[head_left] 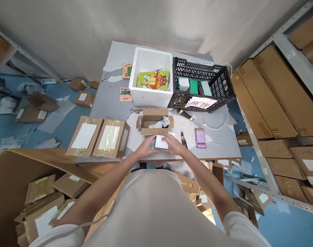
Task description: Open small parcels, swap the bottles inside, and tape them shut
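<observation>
Between my two hands, near the table's front edge, is a small dark box with a white handwritten label [161, 141] on top. My left hand [146, 146] is closed on its left side. From the right, my right hand [174, 144] grips the same box, fingers over its far corner. Just beyond them stands an open cardboard box [154, 130], its flaps spread, with crumpled paper [164, 122] inside. A red and black utility knife [183, 140] lies to the right of my right hand, and a phone with a purple screen [200, 138] lies farther right.
Two taped parcels [108, 139] stand on the table's left. Behind are a white foam box [151, 97] holding colourful booklets and a black crate [230, 91] with small boxes. A yellow and black cutter [185, 114] and a white cable [218, 128] lie nearby. Shelving [259, 154] flanks the right.
</observation>
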{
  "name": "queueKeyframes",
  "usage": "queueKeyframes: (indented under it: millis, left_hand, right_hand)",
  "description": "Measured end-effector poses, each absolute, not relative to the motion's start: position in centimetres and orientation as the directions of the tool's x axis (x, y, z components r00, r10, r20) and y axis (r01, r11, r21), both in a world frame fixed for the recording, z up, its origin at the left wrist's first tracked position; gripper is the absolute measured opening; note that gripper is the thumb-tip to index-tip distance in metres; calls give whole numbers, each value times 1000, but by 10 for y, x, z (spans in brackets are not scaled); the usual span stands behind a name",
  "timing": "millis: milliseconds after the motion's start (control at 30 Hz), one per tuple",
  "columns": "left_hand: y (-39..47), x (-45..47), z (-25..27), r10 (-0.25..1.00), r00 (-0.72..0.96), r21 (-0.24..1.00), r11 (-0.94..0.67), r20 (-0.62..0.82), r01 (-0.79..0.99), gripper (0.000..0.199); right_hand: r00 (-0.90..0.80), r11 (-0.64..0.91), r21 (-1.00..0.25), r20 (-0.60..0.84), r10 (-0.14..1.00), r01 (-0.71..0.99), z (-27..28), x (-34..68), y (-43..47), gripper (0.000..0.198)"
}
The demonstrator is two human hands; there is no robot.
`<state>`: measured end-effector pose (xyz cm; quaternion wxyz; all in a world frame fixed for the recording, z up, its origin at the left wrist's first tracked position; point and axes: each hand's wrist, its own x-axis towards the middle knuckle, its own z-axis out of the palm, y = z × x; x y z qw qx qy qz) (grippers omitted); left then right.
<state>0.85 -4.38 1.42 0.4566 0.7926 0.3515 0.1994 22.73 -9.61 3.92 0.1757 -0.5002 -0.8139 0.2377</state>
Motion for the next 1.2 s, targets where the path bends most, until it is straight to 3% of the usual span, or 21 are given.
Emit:
queueKeyframes:
  millis: [167,433,533,733,900,1033,1200]
  left_hand:
    - [-37,11,12,742,671,857,-343,-4,385,81]
    - [-35,12,10,718,696,861,-360,10,359,83]
    - [-35,13,7,718,696,868,-355,15,347,81]
    - [-36,14,9,694,719,867,-377,32,325,79]
    - [-34,13,12,703,711,858,-368,6,357,81]
    - [-31,14,13,670,742,853,-388,1,348,78]
    - [-34,17,12,672,740,854,-389,7,345,73]
  right_hand:
    - [-413,342,-513,-28,910,788,60,231,-94,40]
    - [-394,375,-125,-239,887,919,82,201,-102,52]
    - [-433,438,-46,-275,859,898,84,195,-99,54]
    - [-389,369,-123,-282,877,921,88,213,-87,50]
    - [-566,539,-173,-283,775,824,92,216,-84,50]
    - [-598,552,-230,-338,727,801,100,204,-77,53]
    - [-567,440,-421,-250,785,793,98,214,-68,46]
